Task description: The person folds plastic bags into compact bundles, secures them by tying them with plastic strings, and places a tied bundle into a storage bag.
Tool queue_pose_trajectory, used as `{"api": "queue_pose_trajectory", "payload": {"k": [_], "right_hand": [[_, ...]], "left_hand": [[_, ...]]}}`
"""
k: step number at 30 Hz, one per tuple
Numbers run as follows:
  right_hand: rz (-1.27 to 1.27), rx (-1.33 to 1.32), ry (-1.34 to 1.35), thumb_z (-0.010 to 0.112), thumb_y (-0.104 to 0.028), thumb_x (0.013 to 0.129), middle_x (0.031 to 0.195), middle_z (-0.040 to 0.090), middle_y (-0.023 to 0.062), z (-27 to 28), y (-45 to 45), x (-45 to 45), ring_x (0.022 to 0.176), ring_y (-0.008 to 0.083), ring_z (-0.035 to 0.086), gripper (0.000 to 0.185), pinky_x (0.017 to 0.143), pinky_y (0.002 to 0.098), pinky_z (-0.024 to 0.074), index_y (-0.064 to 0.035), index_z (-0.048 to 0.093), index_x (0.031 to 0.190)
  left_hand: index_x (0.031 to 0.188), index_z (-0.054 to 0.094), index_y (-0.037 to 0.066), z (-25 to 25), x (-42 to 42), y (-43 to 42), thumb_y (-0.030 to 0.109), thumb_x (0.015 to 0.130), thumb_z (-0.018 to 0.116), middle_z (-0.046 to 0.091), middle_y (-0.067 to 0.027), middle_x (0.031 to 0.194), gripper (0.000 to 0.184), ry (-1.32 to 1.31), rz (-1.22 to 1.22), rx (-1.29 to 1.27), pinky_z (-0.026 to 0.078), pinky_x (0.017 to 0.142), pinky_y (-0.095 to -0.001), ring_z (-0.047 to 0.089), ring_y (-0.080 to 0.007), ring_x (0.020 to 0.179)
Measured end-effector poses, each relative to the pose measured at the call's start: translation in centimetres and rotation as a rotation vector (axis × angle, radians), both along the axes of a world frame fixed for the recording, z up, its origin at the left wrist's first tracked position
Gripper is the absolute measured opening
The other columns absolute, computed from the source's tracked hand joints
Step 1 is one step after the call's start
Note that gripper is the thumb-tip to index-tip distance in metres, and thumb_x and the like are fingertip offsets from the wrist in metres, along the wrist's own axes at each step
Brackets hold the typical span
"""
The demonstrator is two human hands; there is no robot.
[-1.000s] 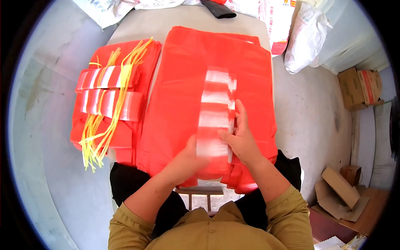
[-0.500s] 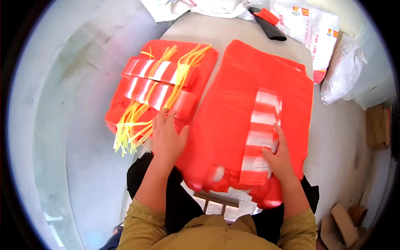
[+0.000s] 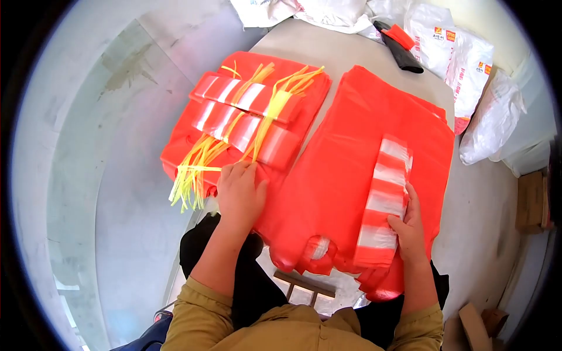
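My right hand (image 3: 412, 229) is closed around the right edge of a folded bundle of red-and-white striped strips (image 3: 383, 202), thumb on top. The bundle lies on a broad stack of red fabric (image 3: 333, 158). My left hand (image 3: 241, 196) rests at the near edge of a second red fabric stack (image 3: 304, 79), fingers slightly bent and thumb apart. Just beyond its fingertips, two striped bands (image 3: 225, 121) lie across that stack, with yellow ribbons (image 3: 202, 155) over them. What lies under my left palm is hidden.
Both stacks sit on a beige tabletop (image 3: 304, 41). White printed sacks (image 3: 430, 44) and a black-and-red item (image 3: 402, 54) are along its far side. A cardboard box (image 3: 531, 202) stands at the right, with cardboard pieces (image 3: 475, 327) lower down. A wooden stool (image 3: 304, 284) shows below the table.
The camera view has shifted, so the stacks appear further right. My left fingers have drawn closer together at the stack's edge. My right hand keeps its hold on the striped bundle.
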State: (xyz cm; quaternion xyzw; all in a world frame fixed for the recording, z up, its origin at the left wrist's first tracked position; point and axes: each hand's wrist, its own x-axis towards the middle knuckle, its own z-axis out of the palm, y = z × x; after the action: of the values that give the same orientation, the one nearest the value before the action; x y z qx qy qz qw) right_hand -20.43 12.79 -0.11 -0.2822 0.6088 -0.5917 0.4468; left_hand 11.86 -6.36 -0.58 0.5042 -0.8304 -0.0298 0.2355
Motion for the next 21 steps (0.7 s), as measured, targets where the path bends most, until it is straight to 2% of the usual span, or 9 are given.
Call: {"api": "queue_pose_trajectory", "payload": {"k": [1, 4, 7, 10, 13, 14, 17, 20, 21], "right_hand": [[-0.024, 0.005, -0.034, 0.061, 0.002, 0.088, 0.162, 0.04, 0.0163, 0.1, 0.0, -0.2, 0.145, 0.0259, 0.045, 0.087, 0.119, 0.038, 0.041, -0.0069, 0.025, 0.167], [-0.08, 0.033, -0.13, 0.062, 0.003, 0.087, 0.161, 0.04, 0.0175, 0.6, 0.1, -0.7, 0.143, 0.0271, 0.048, 0.09, 0.116, 0.0379, 0.0441, -0.0071, 0.022, 0.168], [-0.09, 0.07, -0.196, 0.062, 0.001, 0.089, 0.162, 0.039, 0.0185, 1.1, 0.4, -1.2, 0.142, 0.0274, 0.049, 0.09, 0.115, 0.0379, 0.0449, -0.0065, 0.02, 0.168], [-0.092, 0.093, -0.24, 0.06, 0.0, 0.091, 0.161, 0.041, 0.0196, 1.0, 0.5, -1.8, 0.138, 0.0275, 0.054, 0.088, 0.112, 0.0375, 0.0471, -0.0047, 0.019, 0.168], [-0.057, 0.093, -0.306, 0.058, -0.001, 0.093, 0.158, 0.046, 0.0198, -0.5, 0.8, -3.0, 0.131, 0.0262, 0.059, 0.083, 0.107, 0.0362, 0.0509, -0.0026, 0.021, 0.167], [-0.01, 0.059, -0.347, 0.057, -0.001, 0.093, 0.155, 0.049, 0.0195, -2.5, 1.0, -4.1, 0.129, 0.0255, 0.061, 0.081, 0.105, 0.0359, 0.0525, -0.002, 0.023, 0.166], [0.066, -0.005, -0.546, 0.056, -0.001, 0.093, 0.148, 0.055, 0.0179, -0.9, 1.1, -3.8, 0.123, 0.0226, 0.065, 0.074, 0.099, 0.0352, 0.0561, -0.0005, 0.03, 0.163], [0.111, -0.056, -0.629, 0.055, 0.0, 0.094, 0.144, 0.059, 0.0162, 0.1, 1.0, -2.1, 0.119, 0.0211, 0.066, 0.069, 0.097, 0.0358, 0.0579, 0.0001, 0.034, 0.16], [0.128, -0.072, -0.632, 0.055, 0.001, 0.094, 0.142, 0.06, 0.0156, 0.1, 1.0, -1.8, 0.118, 0.0208, 0.067, 0.068, 0.096, 0.0362, 0.0583, 0.0001, 0.035, 0.159]], "left_hand": [[0.116, 0.074, -0.001, 0.5, -0.2, 0.1, 0.016, 0.082, 0.082, 0.071, -0.0139, 0.117, 0.039, 0.023, -0.005, -0.009, 0.052, 0.098, -0.0461, 0.062, -0.0373, 0.11], [0.111, 0.074, -0.001, 1.0, -0.6, 0.0, 0.011, 0.082, 0.08, 0.072, -0.0115, 0.103, 0.032, 0.071, -0.046, -0.048, 0.055, 0.086, -0.0419, 0.066, -0.0304, 0.093], [0.115, 0.072, -0.001, 1.5, -1.2, 0.1, 0.007, 0.088, 0.078, 0.072, -0.0078, 0.096, 0.029, 0.279, 0.086, 0.407, 0.054, 0.072, -0.033, 0.065, -0.02, 0.077], [0.128, 0.066, 0.0, -0.1, -2.2, -0.3, 0.005, 0.096, 0.072, 0.068, -0.0014, 0.1, 0.033, 0.829, 0.0, 0.611, 0.047, 0.063, -0.0232, 0.06, -0.008, 0.074], [0.134, 0.061, 0.002, 1.1, -3.3, 0.0, 0.001, 0.098, 0.068, 0.067, 0.0, 0.1, 0.037, 1.223, -0.064, 1.295, 0.044, 0.058, -0.0218, 0.056, -0.0074, 0.068], [0.129, 0.063, 0.003, 0.9, -4.1, 0.2, 0.0, 0.098, 0.067, 0.067, -0.0009, 0.1, 0.032, 1.236, -0.149, 1.432, 0.041, 0.057, -0.0197, 0.054, -0.0081, 0.066], [0.126, 0.064, 0.004, 1.3, -6.7, 2.4, 0.001, 0.099, 0.066, 0.069, -0.003, 0.103, 0.027, 1.274, -0.29, 1.737, 0.047, 0.059, -0.0196, 0.061, -0.0101, 0.069], [0.125, 0.063, 0.004, -0.2, -8.8, 3.9, 0.007, 0.103, 0.064, 0.07, -0.0059, 0.11, 0.022, 1.072, -0.368, 1.888, 0.058, 0.074, -0.0277, 0.07, -0.0159, 0.086], [0.126, 0.063, 0.004, -0.4, -9.8, 4.8, 0.011, 0.105, 0.062, 0.07, -0.0069, 0.113, 0.022, 1.104, -0.335, 1.89, 0.059, 0.08, -0.0311, 0.071, -0.0176, 0.092]]}}
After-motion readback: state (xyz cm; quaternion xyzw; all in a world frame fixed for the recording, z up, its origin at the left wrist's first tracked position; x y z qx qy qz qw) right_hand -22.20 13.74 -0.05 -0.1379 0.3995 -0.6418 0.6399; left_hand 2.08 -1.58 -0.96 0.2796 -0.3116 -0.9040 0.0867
